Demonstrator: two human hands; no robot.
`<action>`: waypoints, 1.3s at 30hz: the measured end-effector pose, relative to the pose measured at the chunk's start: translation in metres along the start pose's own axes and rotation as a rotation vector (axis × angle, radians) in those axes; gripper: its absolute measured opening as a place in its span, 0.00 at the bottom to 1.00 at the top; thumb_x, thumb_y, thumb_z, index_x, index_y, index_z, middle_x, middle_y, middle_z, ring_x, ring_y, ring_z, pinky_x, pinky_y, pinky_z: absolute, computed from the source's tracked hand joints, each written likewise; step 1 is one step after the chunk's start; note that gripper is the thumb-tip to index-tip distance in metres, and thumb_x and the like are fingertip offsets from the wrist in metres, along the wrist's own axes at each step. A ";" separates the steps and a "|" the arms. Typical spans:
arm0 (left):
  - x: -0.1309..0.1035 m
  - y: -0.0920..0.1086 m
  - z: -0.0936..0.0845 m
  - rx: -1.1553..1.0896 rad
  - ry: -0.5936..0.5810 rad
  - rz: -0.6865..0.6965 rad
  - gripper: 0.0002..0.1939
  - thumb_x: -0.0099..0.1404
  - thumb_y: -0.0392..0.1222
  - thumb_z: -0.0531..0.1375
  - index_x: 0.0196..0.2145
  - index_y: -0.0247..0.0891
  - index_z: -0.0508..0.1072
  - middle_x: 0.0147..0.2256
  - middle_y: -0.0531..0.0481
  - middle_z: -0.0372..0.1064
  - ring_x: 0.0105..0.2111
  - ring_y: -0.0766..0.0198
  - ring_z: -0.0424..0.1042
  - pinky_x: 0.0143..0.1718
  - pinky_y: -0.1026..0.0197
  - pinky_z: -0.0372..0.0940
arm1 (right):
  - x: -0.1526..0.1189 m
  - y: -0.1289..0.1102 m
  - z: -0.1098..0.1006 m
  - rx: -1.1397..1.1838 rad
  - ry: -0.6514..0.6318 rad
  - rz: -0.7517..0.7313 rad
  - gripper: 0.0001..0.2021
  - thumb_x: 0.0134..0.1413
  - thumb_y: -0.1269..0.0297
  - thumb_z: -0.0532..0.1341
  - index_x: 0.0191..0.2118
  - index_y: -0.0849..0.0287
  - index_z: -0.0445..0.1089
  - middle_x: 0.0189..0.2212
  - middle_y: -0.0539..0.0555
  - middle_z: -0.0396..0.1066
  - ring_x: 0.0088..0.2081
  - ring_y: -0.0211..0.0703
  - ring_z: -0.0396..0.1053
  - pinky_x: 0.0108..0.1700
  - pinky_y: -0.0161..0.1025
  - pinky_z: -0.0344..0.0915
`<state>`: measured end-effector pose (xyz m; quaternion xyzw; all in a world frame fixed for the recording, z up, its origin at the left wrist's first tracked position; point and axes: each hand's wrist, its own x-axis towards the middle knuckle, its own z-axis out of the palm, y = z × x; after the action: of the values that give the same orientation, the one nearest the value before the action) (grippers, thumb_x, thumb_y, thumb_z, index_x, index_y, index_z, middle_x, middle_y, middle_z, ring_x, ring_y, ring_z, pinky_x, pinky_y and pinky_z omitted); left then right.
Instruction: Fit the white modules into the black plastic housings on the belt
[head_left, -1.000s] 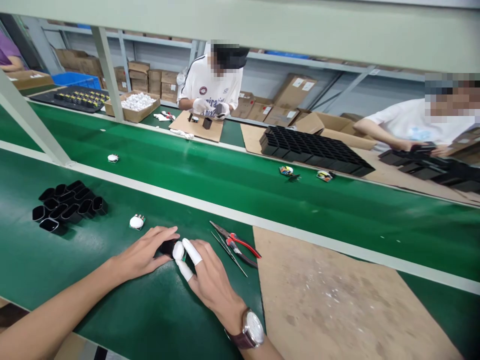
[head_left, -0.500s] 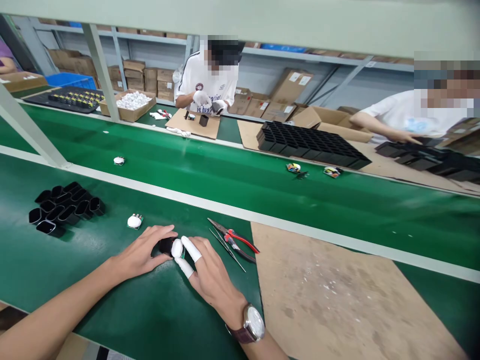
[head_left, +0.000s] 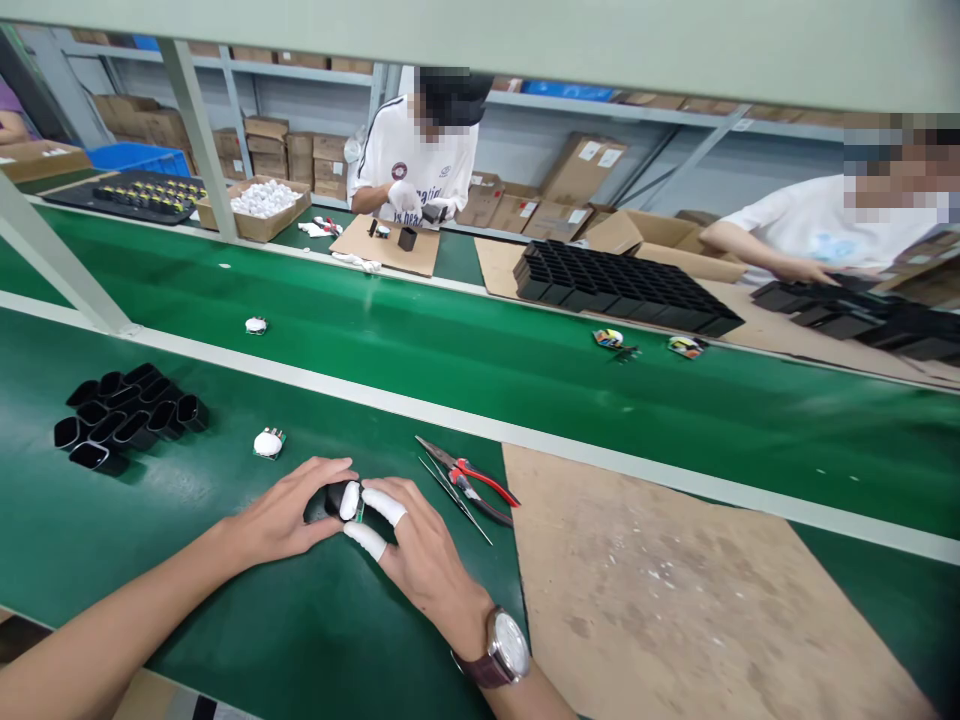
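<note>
My left hand grips a small black plastic housing between thumb and fingers, just above the green bench. A circuit board with a white domed cap sits at the housing's open end, partly inside it. My right hand, with white finger cots on thumb and forefinger, pinches the edges of that board. How deep the board sits is hidden. Another white-capped circuit board lies on the bench beyond my left hand. To the right of my hands are tweezers and red-handled pliers.
Several black housings stand grouped at left. A cardboard sheet covers the bench at right. Across the green conveyor belt, which carries several circuit boards, two people work beside stacked housings. A slanted metal post rises at left.
The white-capped board has turned and moved closer into the black housing between my hands. Boards on the conveyor belt have shifted to the right.
</note>
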<state>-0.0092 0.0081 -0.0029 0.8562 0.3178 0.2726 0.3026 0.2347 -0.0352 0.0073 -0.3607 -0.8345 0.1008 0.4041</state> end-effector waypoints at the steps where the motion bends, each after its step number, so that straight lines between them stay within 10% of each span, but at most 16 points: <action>1: -0.001 0.000 0.001 -0.021 -0.009 -0.017 0.37 0.74 0.39 0.62 0.73 0.51 0.50 0.61 0.45 0.71 0.61 0.53 0.70 0.61 0.46 0.70 | 0.000 0.001 0.000 0.013 -0.002 -0.009 0.19 0.70 0.72 0.63 0.62 0.58 0.63 0.54 0.64 0.72 0.54 0.56 0.71 0.51 0.56 0.77; 11: -0.004 -0.005 0.003 -0.144 -0.028 -0.093 0.38 0.74 0.41 0.63 0.74 0.50 0.49 0.65 0.40 0.67 0.62 0.52 0.73 0.63 0.45 0.71 | 0.004 0.007 0.011 0.120 -0.074 0.021 0.17 0.66 0.70 0.66 0.57 0.59 0.67 0.64 0.68 0.65 0.67 0.59 0.64 0.63 0.60 0.71; 18: 0.034 0.007 -0.072 0.104 -0.327 0.012 0.38 0.71 0.45 0.67 0.72 0.51 0.58 0.67 0.41 0.65 0.66 0.48 0.67 0.65 0.42 0.67 | 0.000 0.011 0.006 0.096 -0.082 0.002 0.12 0.71 0.66 0.62 0.57 0.56 0.68 0.56 0.63 0.72 0.55 0.52 0.75 0.55 0.50 0.78; 23: 0.092 -0.058 -0.113 0.386 0.029 -0.139 0.30 0.69 0.54 0.66 0.65 0.42 0.70 0.66 0.38 0.66 0.68 0.45 0.63 0.70 0.40 0.57 | -0.002 0.007 0.010 0.026 -0.050 -0.025 0.12 0.70 0.62 0.65 0.55 0.55 0.71 0.49 0.60 0.72 0.47 0.50 0.77 0.48 0.47 0.80; 29: 0.140 -0.131 -0.116 0.490 0.247 -0.440 0.33 0.69 0.58 0.63 0.65 0.38 0.67 0.68 0.31 0.60 0.70 0.30 0.56 0.65 0.28 0.57 | -0.008 0.006 0.013 0.056 -0.062 0.001 0.12 0.71 0.68 0.63 0.57 0.56 0.69 0.57 0.60 0.72 0.53 0.49 0.76 0.54 0.46 0.78; 34: 0.153 -0.138 -0.108 0.486 0.326 -0.455 0.20 0.68 0.47 0.62 0.54 0.33 0.75 0.56 0.32 0.71 0.59 0.39 0.69 0.60 0.39 0.68 | -0.012 0.008 0.010 -0.016 -0.060 -0.040 0.12 0.74 0.66 0.59 0.58 0.58 0.68 0.51 0.60 0.74 0.46 0.48 0.77 0.47 0.44 0.79; 39: 0.145 -0.106 -0.092 0.414 0.284 -0.325 0.15 0.67 0.45 0.62 0.48 0.34 0.75 0.47 0.39 0.73 0.44 0.53 0.76 0.49 0.50 0.76 | -0.011 0.007 0.010 -0.029 -0.062 -0.030 0.12 0.72 0.68 0.61 0.57 0.59 0.68 0.49 0.59 0.73 0.45 0.47 0.76 0.46 0.42 0.77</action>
<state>-0.0156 0.2073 0.0250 0.7909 0.5387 0.2670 0.1135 0.2351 -0.0367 -0.0092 -0.3506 -0.8534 0.0935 0.3741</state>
